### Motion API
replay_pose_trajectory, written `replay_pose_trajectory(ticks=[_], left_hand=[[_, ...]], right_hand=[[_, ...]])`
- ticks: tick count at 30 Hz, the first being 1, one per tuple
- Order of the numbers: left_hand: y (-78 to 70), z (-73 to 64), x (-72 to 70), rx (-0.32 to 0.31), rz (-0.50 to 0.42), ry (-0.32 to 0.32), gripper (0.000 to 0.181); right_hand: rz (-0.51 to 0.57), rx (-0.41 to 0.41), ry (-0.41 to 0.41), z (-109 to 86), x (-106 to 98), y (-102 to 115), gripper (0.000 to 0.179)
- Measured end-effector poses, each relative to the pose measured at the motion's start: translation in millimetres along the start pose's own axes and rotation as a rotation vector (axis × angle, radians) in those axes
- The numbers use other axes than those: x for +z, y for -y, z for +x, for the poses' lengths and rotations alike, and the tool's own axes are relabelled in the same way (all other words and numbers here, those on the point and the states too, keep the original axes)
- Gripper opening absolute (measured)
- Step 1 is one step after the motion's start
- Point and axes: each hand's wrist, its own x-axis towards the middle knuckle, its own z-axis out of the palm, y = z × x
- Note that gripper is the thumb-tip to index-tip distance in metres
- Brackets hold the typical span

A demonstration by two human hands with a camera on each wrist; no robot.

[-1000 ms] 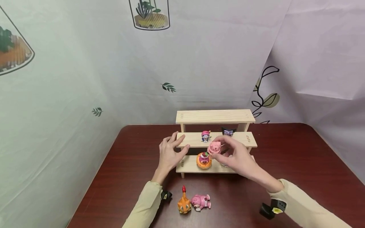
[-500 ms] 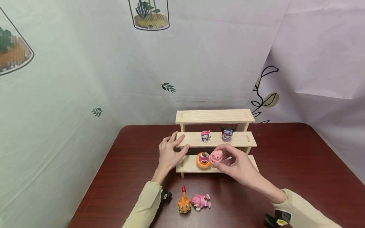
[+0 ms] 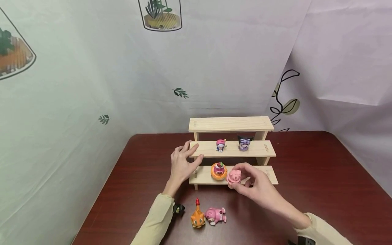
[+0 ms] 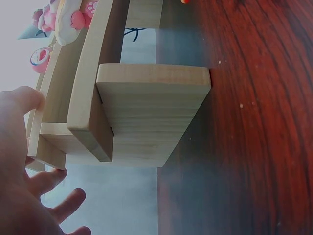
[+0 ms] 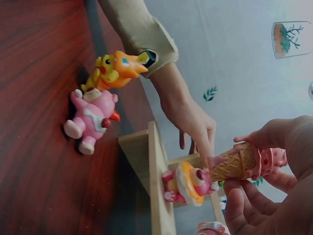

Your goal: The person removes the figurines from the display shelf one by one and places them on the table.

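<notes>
Currently the right hand (image 3: 259, 186) pinches the cone (image 3: 234, 177); the left hand (image 3: 182, 165), fingers spread, touches the shelf (image 3: 231, 123). Best avoid bumping the doughnut toy (image 3: 218, 172), just left.

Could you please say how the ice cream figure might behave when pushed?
The ice cream figure might tip on its narrow cone end. It looks stiff, with moulded waffle ridges, and probably light, since the right hand pinches it.

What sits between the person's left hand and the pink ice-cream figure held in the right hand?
In the head view, the orange-ringed figure on the bottom shelf sits between the left hand and the ice-cream figure.
</notes>
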Motion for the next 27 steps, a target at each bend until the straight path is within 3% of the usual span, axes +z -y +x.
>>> replay_pose_trajectory(ticks=[6,13,22,27], left_hand=[[-0.6,0.9,-0.7,-0.003,-0.002,-0.003,0.048],[-0.6,0.4,-0.6,-0.020,-0.008,0.009,0.049],[-0.7,0.3,0.0,-0.027,-0.009,0.014,0.049],[-0.8,0.0,0.1,-0.032,-0.007,0.018,0.049]], right_hand=[[0.017,-0.038,-0.015,-8.1,6,-3,0.035],[0.007,0.005,-0.024,-15.2,8,-9,0.037],[0.009,-0.056,-0.017,-28.3,13,-18,0.038],[0.016,-0.035,-0.007,-35.2,16,-22,0.038]])
